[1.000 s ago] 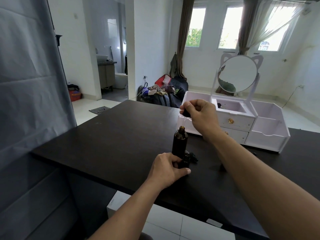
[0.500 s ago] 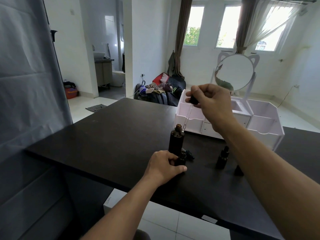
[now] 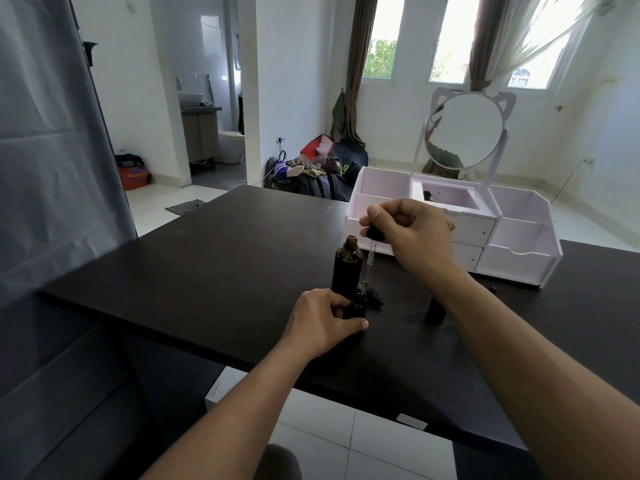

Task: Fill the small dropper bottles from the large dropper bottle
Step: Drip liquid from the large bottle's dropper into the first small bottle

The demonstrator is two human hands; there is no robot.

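While the person's left hand (image 3: 323, 318) curls its fingers around a small dropper bottle (image 3: 357, 304) standing on the black table (image 3: 214, 258), the right hand (image 3: 412, 233) pinches the black bulb of a dropper (image 3: 370, 252) between thumb and fingertips. Its clear glass tube slants down, and its tip sits at the mouth of that small bottle. The large dropper bottle (image 3: 347, 265), dark brown and uncapped, stands upright just behind the small one, touching or nearly touching it. A small black cap (image 3: 375, 296) lies on the table just to the right of the large bottle's base. Further right of the large bottle, partly hidden by the right forearm, stands another small dark bottle (image 3: 434, 310). Behind and to the right of the large bottle sits a pale pink vanity organiser (image 3: 519, 247) with drawers, open trays and a round mirror (image 3: 465, 129) with cat ears.
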